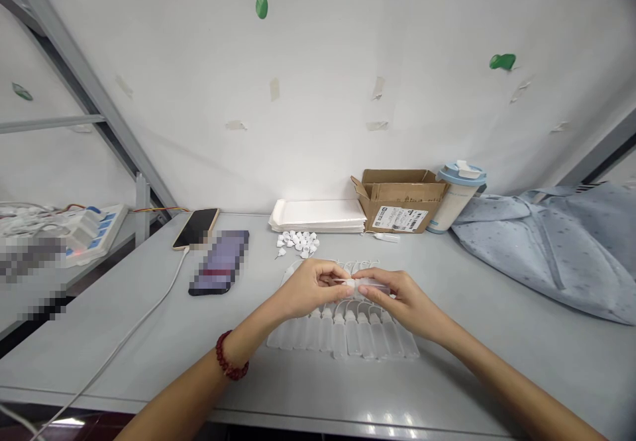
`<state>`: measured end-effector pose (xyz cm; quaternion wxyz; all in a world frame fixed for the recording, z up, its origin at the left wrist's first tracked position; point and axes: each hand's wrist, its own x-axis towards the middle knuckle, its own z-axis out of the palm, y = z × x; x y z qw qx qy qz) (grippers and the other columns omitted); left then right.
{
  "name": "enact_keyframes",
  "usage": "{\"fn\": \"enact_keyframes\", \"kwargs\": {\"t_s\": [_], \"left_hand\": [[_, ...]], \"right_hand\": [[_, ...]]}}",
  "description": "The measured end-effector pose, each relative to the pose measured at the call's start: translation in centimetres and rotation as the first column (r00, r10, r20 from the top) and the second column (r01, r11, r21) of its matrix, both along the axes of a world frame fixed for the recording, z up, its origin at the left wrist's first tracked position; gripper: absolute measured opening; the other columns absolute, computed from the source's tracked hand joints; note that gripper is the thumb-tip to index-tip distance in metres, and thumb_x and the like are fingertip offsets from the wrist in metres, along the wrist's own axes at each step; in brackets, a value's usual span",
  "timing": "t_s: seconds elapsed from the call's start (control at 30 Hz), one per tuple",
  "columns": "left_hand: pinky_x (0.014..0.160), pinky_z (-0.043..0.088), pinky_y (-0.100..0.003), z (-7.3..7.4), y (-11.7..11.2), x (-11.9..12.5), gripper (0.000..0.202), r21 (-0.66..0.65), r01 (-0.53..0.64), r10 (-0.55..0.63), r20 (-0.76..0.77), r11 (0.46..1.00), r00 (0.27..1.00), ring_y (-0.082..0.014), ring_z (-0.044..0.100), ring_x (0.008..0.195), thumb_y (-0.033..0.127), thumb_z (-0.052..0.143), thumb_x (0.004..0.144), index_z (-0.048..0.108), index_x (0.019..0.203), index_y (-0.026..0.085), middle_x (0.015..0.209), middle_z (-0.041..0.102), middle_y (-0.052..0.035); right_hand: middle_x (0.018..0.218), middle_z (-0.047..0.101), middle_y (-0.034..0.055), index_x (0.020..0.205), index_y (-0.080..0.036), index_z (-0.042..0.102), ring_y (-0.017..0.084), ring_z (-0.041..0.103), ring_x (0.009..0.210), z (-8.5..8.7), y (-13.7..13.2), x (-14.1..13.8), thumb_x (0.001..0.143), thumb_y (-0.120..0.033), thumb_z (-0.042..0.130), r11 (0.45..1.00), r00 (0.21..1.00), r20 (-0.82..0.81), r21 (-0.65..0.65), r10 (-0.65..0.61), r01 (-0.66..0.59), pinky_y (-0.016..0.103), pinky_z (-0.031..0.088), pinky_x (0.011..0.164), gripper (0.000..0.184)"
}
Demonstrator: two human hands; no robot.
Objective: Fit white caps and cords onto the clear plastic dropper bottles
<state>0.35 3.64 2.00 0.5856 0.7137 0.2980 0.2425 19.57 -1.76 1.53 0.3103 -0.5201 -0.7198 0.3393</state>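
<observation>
You have one bottle [373, 285] just below the centre of the frame, its long axis running left to right between your hands. Your right hand [408, 300] grasps its body, while your left hand [309, 287] pinches what looks like its cap [350, 283] at the left end, so both are equally near. The other bottles [339, 338] lie in rows on the tabletop [278, 388], below and partly beneath your hands; loose caps [299, 242] lie to their upper left. Your fingers hide the bottle's right end, and you can't tell whether the cap is seated.
</observation>
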Motion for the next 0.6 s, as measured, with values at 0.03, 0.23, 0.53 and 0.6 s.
{"fn": "enact_keyframes", "kwargs": {"t_s": [0.03, 0.23, 0.53, 0.6], "left_hand": [[0.060, 0.044, -0.021, 0.01, -0.05, 0.02, 0.017, 0.009, -0.014, 0.014, -0.004, 1.000, 1.000, -0.0114, 0.055, 0.066, 0.028, 0.065, 0.072, 0.065, 0.081, 0.013, 0.071, 0.060, -0.0014], [0.064, 0.046, -0.023, 0.48, -0.21, -0.04, 0.017, 0.052, -0.032, 0.033, -0.020, 0.998, 0.999, -0.0131, 0.057, 0.070, 0.027, 0.067, 0.071, 0.065, 0.080, 0.013, 0.074, 0.062, -0.0033], [0.063, 0.046, -0.022, 0.14, -0.17, 0.04, 0.021, 0.008, -0.029, 0.028, 0.044, 1.000, 0.999, -0.0123, 0.055, 0.070, 0.028, 0.067, 0.071, 0.063, 0.084, 0.012, 0.075, 0.059, -0.0028], [0.064, 0.046, -0.023, 0.12, -0.23, 0.15, 0.021, -0.017, -0.020, 0.021, 0.062, 1.000, 0.998, -0.0126, 0.056, 0.070, 0.027, 0.067, 0.071, 0.063, 0.085, 0.012, 0.075, 0.059, -0.0028]], "right_hand": [[0.062, 0.052, -0.0008, 0.100, -0.019, 0.063, 0.009, 0.033, 0.049, 0.01, 0.00, -0.04, 0.086, -0.044, 0.046, 1.000, 1.000, -0.013, -0.003, -0.004, 0.004, 0.022, 0.027, 0.046, 0.033], [0.057, 0.042, -0.0030, 0.082, -0.017, 0.063, 0.008, 0.029, 0.049, 0.51, -0.08, 0.16, 0.084, -0.043, 0.049, 0.996, 0.983, -0.183, -0.090, -0.014, -0.003, 0.022, 0.023, 0.046, 0.030], [0.055, 0.034, -0.0052, 0.075, -0.015, 0.059, 0.007, 0.027, 0.050, 0.85, -0.21, 0.13, 0.083, -0.042, 0.051, 0.976, 0.953, -0.303, -0.213, -0.023, -0.044, 0.022, 0.022, 0.046, 0.029], [0.055, 0.034, -0.0053, 0.075, -0.015, 0.059, 0.007, 0.028, 0.050, 0.69, -0.17, 0.08, 0.083, -0.042, 0.052, 0.975, 0.950, -0.311, -0.216, -0.019, -0.052, 0.022, 0.023, 0.047, 0.029]]}}
